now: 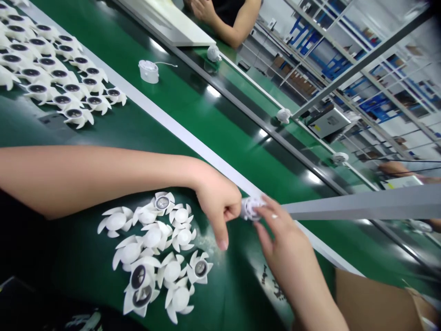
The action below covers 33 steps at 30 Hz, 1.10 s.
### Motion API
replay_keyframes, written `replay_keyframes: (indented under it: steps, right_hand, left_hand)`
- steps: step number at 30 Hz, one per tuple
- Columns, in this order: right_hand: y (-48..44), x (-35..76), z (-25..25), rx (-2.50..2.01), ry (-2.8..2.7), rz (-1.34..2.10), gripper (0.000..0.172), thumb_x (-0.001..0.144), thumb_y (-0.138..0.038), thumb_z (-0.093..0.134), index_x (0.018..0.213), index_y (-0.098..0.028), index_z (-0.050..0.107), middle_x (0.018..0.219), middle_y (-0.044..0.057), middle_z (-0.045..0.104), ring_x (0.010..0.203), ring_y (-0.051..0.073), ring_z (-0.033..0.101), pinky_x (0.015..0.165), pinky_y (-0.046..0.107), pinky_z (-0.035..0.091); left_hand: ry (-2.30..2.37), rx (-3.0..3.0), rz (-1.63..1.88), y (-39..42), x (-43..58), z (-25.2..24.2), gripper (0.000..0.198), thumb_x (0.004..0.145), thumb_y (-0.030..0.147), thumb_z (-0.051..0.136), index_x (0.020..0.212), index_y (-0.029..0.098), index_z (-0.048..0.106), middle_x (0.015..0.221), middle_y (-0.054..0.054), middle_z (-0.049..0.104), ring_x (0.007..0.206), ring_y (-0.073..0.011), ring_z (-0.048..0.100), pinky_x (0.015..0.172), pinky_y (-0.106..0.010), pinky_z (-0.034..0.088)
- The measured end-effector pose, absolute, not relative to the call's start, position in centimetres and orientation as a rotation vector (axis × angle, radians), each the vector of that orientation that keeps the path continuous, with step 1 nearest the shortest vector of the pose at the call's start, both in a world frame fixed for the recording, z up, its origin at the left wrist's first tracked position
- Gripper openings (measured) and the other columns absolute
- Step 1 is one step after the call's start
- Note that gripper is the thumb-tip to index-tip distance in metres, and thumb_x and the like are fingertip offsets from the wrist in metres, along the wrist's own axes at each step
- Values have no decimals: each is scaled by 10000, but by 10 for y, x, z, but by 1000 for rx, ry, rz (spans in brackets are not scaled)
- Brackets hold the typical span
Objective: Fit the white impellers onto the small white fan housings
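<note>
White bladed plastic part [251, 208] pinched between both hands, right at the white edge strip [193, 138] of the green bench. Fingers hide most of it; only pale curved blades show, and its long axis can't be told. Right hand [287, 243] comes up from below the strip, fingertips closed around the part, grasping it. Left hand [217, 202] lies across from the other side, curled and also gripping, thumb against the part, index finger [223, 243] hanging free toward the bench. Neither hand is clearly nearer; the part sits between them. On the person's side of the strip, a loose cluster of white bladed parts [151, 253] lies just below the left hand, some with dark round centers. Neat rows of similar parts [58, 76] lie farther along the strip. Across the strip sit a white housing with a cord [149, 71] and a co-worker's forearm [234, 30]. Brown cardboard [372, 303] lies beside the right forearm.
</note>
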State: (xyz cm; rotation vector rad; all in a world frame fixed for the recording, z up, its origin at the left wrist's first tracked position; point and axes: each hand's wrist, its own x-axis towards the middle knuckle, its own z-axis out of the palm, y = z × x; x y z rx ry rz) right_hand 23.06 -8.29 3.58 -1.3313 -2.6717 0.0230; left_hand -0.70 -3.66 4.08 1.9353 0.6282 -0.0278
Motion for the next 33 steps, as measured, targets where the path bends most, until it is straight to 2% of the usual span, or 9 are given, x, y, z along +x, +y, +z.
replay_keyframes:
  steps: [2,4,7,9,12,15,19,28,33]
  right_hand:
    - [-76,240,40,-1388,-2597,-129,415,939,-266,450,1323,-169,572,1555,209,363,1141,341,636,696,399,570]
    - [-72,254,49,-1435,-2557,-101,428,931,-346,485,1307,-171,590,1470,214,474,1064,325,667,649,371,561]
    - [-76,278,61,-1567,-2634,131,217,915,-337,514,971,-226,691,910,79,730,709,211,687,555,293,507]
    - [-83,288,62,-1659,-2809,271,207,895,-251,508,745,-242,651,643,9,661,528,158,599,475,266,413]
    - [-94,288,54,-1695,-2979,250,279,833,-162,508,563,-230,527,489,-14,533,422,124,457,423,273,252]
    - [-98,272,48,-1766,-3011,157,307,774,-108,510,499,-224,436,454,-20,469,383,101,325,418,280,160]
    - [-96,249,50,-1976,-3060,98,364,686,-56,548,438,-229,345,417,-32,403,348,79,217,382,259,119]
    - [-107,237,33,-2052,-2932,-283,361,559,-19,625,396,-237,387,376,0,419,292,136,394,331,213,140]
    - [-100,236,35,-1937,-2863,-227,331,617,-83,624,440,-235,389,413,-5,450,308,119,364,346,228,138]
  left_hand:
    - [650,1970,-80,-51,-1,48,483,592,501,842,453,196,494,442,43,486,440,-107,389,480,-290,248]
    - [677,2035,-106,-64,7,49,511,527,466,885,423,201,461,424,39,481,438,-117,383,486,-299,236]
    - [739,2033,-53,-71,15,42,476,386,320,936,424,210,474,417,49,470,453,-118,366,497,-297,217]
    - [778,1979,-17,-67,15,37,419,382,287,925,463,217,520,439,53,496,462,-115,379,499,-294,215]
    - [795,1937,-55,-55,10,33,329,499,338,885,581,220,589,515,49,584,486,-117,446,497,-288,238]
    - [768,1920,-114,-48,7,33,286,598,378,839,682,222,616,555,43,627,520,-126,509,505,-277,269]
    - [754,1908,-101,-47,7,30,280,578,364,842,709,224,637,549,48,631,529,-127,532,501,-269,275]
    - [716,1922,-151,-44,7,29,321,604,394,842,765,223,623,558,66,642,566,-137,595,543,-263,346]
    - [679,1909,-124,-43,7,26,303,612,375,843,731,220,611,518,73,628,553,-131,592,540,-252,339]
